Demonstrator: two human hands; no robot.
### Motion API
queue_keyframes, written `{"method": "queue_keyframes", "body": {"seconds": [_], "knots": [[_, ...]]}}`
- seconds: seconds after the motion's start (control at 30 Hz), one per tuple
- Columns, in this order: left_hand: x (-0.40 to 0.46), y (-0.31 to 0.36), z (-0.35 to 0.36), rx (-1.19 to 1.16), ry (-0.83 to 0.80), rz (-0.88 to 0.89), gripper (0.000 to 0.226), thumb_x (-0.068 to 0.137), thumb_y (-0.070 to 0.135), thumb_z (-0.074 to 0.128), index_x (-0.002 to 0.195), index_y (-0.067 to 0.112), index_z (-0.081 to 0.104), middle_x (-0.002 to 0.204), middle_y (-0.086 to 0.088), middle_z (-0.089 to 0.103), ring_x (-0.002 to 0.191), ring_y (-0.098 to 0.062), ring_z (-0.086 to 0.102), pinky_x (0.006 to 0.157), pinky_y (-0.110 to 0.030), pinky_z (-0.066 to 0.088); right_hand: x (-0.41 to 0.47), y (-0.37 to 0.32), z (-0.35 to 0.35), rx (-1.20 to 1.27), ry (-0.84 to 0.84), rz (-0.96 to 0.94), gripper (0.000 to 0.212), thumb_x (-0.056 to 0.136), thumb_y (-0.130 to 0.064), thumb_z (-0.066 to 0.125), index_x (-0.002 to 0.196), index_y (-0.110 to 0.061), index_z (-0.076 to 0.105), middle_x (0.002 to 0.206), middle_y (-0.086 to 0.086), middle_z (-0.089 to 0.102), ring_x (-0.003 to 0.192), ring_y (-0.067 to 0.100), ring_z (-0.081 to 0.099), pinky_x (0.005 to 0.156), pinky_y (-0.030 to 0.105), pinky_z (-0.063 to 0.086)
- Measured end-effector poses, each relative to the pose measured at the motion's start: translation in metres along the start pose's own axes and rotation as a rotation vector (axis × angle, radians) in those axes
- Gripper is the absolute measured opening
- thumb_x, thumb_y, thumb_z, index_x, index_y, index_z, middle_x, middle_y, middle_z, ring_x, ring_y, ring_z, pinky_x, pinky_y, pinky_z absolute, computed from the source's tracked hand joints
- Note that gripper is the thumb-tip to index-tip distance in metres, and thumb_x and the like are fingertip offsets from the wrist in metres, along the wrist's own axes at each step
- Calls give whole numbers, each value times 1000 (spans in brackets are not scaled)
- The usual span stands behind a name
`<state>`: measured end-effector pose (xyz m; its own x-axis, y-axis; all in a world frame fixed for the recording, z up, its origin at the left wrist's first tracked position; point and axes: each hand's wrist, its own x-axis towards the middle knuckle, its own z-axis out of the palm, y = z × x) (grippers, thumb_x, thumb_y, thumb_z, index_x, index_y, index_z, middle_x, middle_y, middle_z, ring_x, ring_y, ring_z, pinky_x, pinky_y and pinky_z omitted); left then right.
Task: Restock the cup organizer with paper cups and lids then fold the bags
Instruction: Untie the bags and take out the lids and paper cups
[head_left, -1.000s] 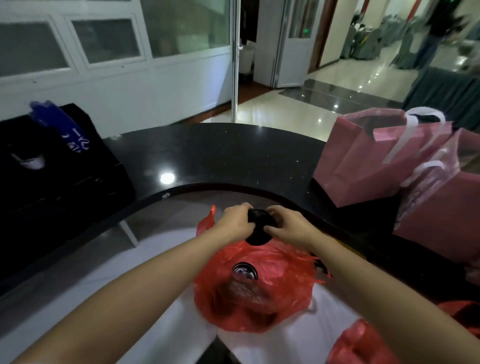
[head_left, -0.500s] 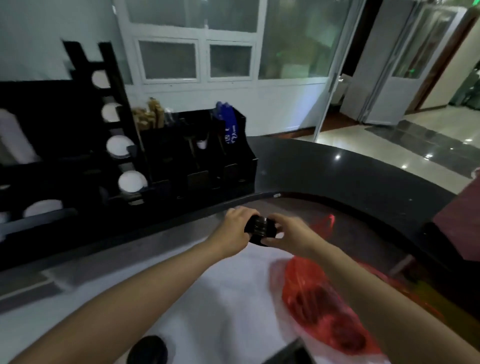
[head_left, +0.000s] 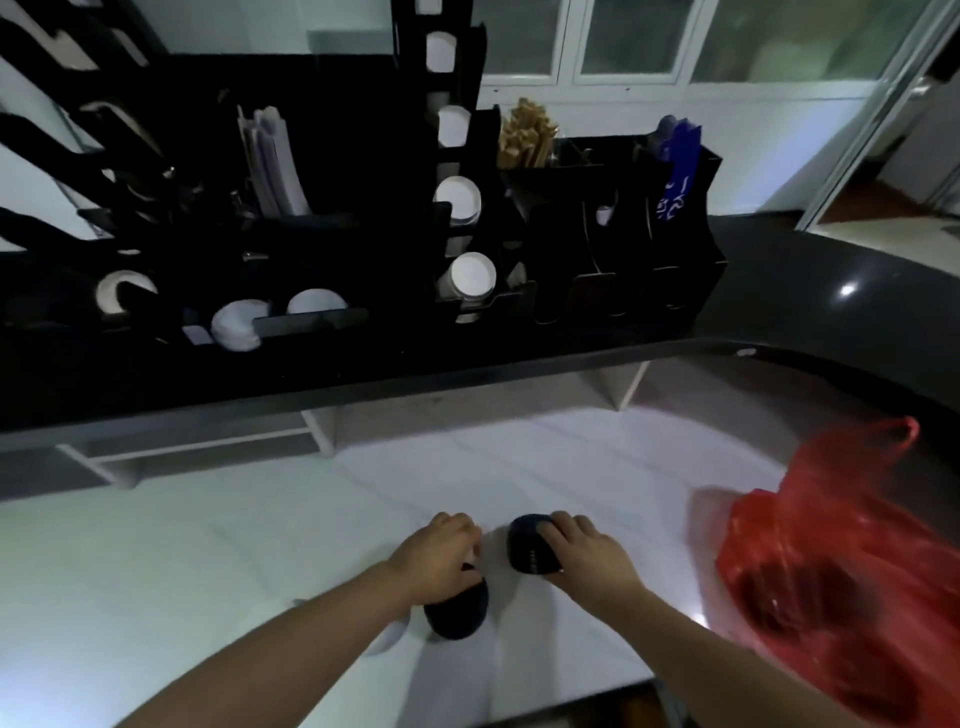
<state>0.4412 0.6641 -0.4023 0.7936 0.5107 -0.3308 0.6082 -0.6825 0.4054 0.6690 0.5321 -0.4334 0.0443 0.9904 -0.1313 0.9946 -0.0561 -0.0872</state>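
Note:
My right hand (head_left: 582, 556) grips a stack of black lids (head_left: 527, 543) low over the white worktop (head_left: 260, 545). My left hand (head_left: 439, 558) curls over a second black stack of lids (head_left: 457, 610) that stands on the worktop. The black cup organizer (head_left: 363, 218) stands on the raised dark counter behind, with white paper cups (head_left: 470, 275) lying in its slots and white lids (head_left: 236, 325) at lower left. A red plastic bag (head_left: 831, 571) lies crumpled on the worktop to the right of my right hand.
The dark counter ledge (head_left: 467, 374) overhangs the back of the worktop. The organizer also holds wooden stirrers (head_left: 524, 135), white straws (head_left: 272, 161) and blue packets (head_left: 675, 166). A dark object (head_left: 623, 706) sits at the near edge.
My view swung left from the red bag and pink bags to the organizer. My hands moved down from the counter edge to the worktop and drew apart, each now over its own black stack.

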Motion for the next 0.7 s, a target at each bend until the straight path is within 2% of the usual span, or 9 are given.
{"method": "queue_keyframes", "body": {"seconds": [0.07, 0.2, 0.3, 0.37, 0.47, 0.57, 0.63, 0.7], "knots": [[-9, -10, 12, -5, -55, -4, 32, 91, 37, 62, 118, 20, 58, 128, 1, 49, 121, -21, 44, 99, -36, 45, -4, -10, 9, -50, -4, -44, 74, 60, -49, 84, 123, -27, 53, 123, 1, 56, 93, 25, 63, 50, 30, 52], [-9, -17, 22, -45, -42, -15, 30, 94, 40, 61, 118, 22, 58, 129, 2, 50, 121, -20, 45, 99, -34, 44, -16, -14, 13, -110, -19, -118, 72, 59, -42, 82, 123, -26, 52, 131, 8, 52, 96, 28, 62, 59, 34, 55], [0, -12, 24, -50, -10, 4, 29, 96, 38, 59, 121, 24, 58, 130, 3, 51, 122, -18, 45, 99, -33, 44, -28, -12, 20, -152, -69, -141, 75, 58, -49, 82, 124, -29, 52, 139, 10, 51, 100, 28, 59, 62, 34, 55], [6, -2, 27, -50, -7, 35, 30, 97, 37, 58, 124, 24, 57, 132, 4, 50, 122, -17, 44, 99, -32, 43, -36, -9, 26, -145, -76, -148, 72, 62, -48, 79, 126, -31, 51, 141, 9, 50, 101, 27, 60, 64, 34, 56], [17, 17, 27, -58, 20, 95, 25, 98, 36, 55, 118, 23, 58, 124, 4, 54, 116, -17, 46, 98, -33, 44, -41, -4, 24, -82, 2, -111, 57, 74, -44, 68, 126, -28, 54, 136, 6, 55, 93, 24, 65, 63, 32, 56], [28, 38, 23, -55, 88, 121, 25, 102, 35, 45, 105, 16, 61, 109, -1, 60, 105, -19, 53, 91, -36, 47, -40, 6, 18, -9, 54, -105, 38, 87, -48, 55, 117, -26, 60, 115, -3, 64, 78, 18, 65, 57, 30, 53], [36, 55, 21, -12, 143, 139, 34, 105, 35, 39, 91, 12, 60, 97, -4, 61, 94, -20, 56, 85, -36, 47, -41, 20, 15, -14, 98, -101, 24, 92, -41, 50, 93, -22, 64, 86, -4, 64, 63, 19, 63, 48, 31, 47], [45, 74, 18, 19, 170, 165, 40, 106, 37, 36, 81, 13, 57, 87, -2, 59, 86, -21, 57, 80, -37, 47, -44, 35, 5, -39, 170, -37, 28, 93, -37, 47, 72, -20, 56, 67, -4, 55, 52, 21, 58, 41, 31, 39]]}}
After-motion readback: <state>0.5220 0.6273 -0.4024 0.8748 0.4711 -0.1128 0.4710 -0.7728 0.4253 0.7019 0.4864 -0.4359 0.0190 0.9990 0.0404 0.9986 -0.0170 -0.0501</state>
